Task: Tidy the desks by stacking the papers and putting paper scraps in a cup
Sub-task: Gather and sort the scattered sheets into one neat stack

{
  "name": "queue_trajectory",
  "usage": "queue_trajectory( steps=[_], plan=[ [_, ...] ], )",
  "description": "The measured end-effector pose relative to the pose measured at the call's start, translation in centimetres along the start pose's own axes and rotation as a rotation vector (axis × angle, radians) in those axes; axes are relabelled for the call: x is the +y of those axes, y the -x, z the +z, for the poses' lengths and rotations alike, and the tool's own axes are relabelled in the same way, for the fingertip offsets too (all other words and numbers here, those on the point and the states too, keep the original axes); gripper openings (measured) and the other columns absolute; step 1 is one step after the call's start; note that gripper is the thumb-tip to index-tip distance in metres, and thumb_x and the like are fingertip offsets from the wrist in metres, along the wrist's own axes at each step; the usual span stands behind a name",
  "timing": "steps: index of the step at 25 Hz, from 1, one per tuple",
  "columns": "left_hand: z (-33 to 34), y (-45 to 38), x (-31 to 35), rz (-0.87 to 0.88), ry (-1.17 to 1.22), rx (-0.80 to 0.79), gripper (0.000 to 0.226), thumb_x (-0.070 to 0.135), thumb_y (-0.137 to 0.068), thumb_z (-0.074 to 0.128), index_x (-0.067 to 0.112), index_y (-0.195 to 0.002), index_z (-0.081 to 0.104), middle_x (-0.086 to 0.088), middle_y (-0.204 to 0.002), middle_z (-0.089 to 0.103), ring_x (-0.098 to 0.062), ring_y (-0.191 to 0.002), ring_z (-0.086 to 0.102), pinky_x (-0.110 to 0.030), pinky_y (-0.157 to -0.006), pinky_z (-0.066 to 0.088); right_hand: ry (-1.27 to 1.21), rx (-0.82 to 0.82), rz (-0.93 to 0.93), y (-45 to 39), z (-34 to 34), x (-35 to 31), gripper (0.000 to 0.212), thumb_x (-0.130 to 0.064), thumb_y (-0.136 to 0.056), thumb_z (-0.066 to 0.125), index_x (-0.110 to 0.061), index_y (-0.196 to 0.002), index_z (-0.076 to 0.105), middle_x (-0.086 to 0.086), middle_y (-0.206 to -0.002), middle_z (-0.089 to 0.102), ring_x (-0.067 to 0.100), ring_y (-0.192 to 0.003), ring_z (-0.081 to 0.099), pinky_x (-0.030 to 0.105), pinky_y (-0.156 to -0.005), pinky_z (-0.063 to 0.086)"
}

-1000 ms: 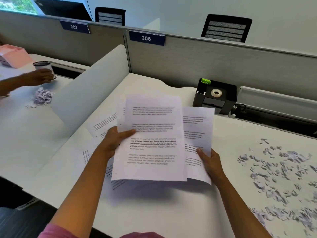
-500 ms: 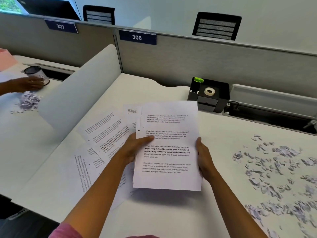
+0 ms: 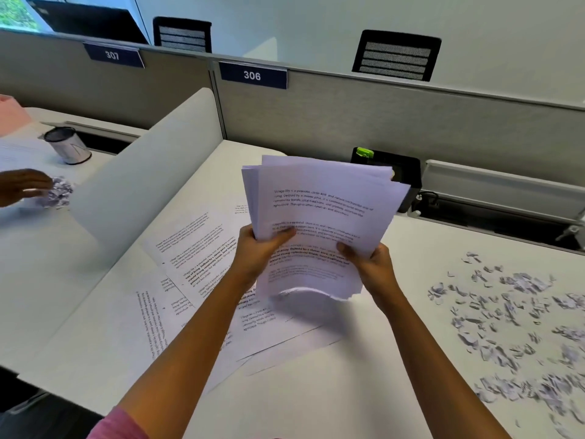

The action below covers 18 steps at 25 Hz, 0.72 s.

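Note:
I hold a stack of printed papers (image 3: 319, 217) upright over the white desk (image 3: 364, 391), its lower edge curled just above the surface. My left hand (image 3: 258, 248) grips the stack's left side and my right hand (image 3: 372, 264) grips its right side. More loose printed sheets (image 3: 196, 248) lie spread on the desk under and to the left of my arms. Several paper scraps (image 3: 512, 324) are scattered over the right part of the desk. A cup (image 3: 68, 145) stands on the neighbouring desk at the far left.
A white divider (image 3: 148, 172) separates my desk from the left one, where another person's hand (image 3: 22, 190) rests on a small heap of scraps (image 3: 58, 193). A black organiser (image 3: 408, 175) sits by the grey partition behind the stack.
The flat sheets held in both hands have been gathered and tipped upright into one stack. On the left desk the other person's hand has left the cup and moved to the scrap heap.

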<state>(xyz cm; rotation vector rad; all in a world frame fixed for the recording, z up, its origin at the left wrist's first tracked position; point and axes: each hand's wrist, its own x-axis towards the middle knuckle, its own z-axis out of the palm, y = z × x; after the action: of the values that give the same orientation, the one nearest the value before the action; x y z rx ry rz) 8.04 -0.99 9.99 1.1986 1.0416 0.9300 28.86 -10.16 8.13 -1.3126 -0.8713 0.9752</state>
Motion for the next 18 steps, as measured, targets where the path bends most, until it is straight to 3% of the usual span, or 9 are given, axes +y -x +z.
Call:
queue_trajectory(
  steps=[3, 6, 9, 14, 18],
  plan=[
    [0.0, 0.2, 1.5, 0.109, -0.057, 0.017, 0.033, 0.028, -0.074, 0.083, 0.030, -0.103, 0.068, 0.009, -0.094, 0.075, -0.020, -0.082, 0.073, -0.029, -0.065, 0.060, 0.003, 0.026, -0.068, -0.3, 0.7, -1.5, 0.030, -0.005, -0.086, 0.071, -0.015, -0.114, 0.065, 0.000, -0.105, 0.073, 0.014, -0.084, 0.072, 0.027, -0.069, 0.058],
    [-0.3, 0.6, 2.5, 0.201, -0.078, -0.036, 0.038, 0.033, -0.070, 0.079, 0.025, -0.105, 0.069, 0.003, -0.096, 0.075, -0.025, -0.086, 0.073, -0.035, -0.069, 0.061, -0.022, 0.055, -0.127, -0.2, 0.7, -2.4, 0.038, -0.007, -0.077, 0.081, -0.013, -0.113, 0.067, -0.001, -0.102, 0.073, 0.017, -0.086, 0.072, 0.029, -0.067, 0.060],
    [-0.2, 1.2, 2.4, 0.228, -0.079, -0.047, 0.037, 0.032, -0.069, 0.078, 0.026, -0.104, 0.069, 0.004, -0.094, 0.075, -0.025, -0.084, 0.073, -0.036, -0.068, 0.061, -0.030, 0.062, -0.157, 0.3, 0.9, -2.7, 0.039, -0.014, -0.070, 0.084, -0.021, -0.106, 0.071, -0.004, -0.098, 0.075, 0.022, -0.085, 0.072, 0.032, -0.065, 0.060],
    [0.6, 1.4, 3.4, 0.286, -0.065, 0.007, 0.029, 0.035, -0.071, 0.075, 0.032, -0.100, 0.067, 0.011, -0.088, 0.075, -0.020, -0.080, 0.073, -0.030, -0.065, 0.060, -0.039, 0.069, -0.209, 0.0, 1.7, -4.2, 0.035, -0.017, -0.072, 0.081, -0.029, -0.102, 0.069, -0.012, -0.092, 0.075, 0.018, -0.085, 0.072, 0.028, -0.062, 0.058],
    [0.7, 0.5, 5.3, 0.347, -0.031, 0.027, 0.036, 0.036, -0.073, 0.075, 0.026, -0.107, 0.064, 0.005, -0.097, 0.070, -0.024, -0.087, 0.071, -0.031, -0.066, 0.060, -0.024, 0.109, -0.271, -1.0, 2.0, -6.4, 0.026, -0.021, -0.075, 0.082, -0.022, -0.098, 0.069, -0.010, -0.089, 0.072, 0.012, -0.077, 0.070, 0.024, -0.063, 0.055]
  ],
)
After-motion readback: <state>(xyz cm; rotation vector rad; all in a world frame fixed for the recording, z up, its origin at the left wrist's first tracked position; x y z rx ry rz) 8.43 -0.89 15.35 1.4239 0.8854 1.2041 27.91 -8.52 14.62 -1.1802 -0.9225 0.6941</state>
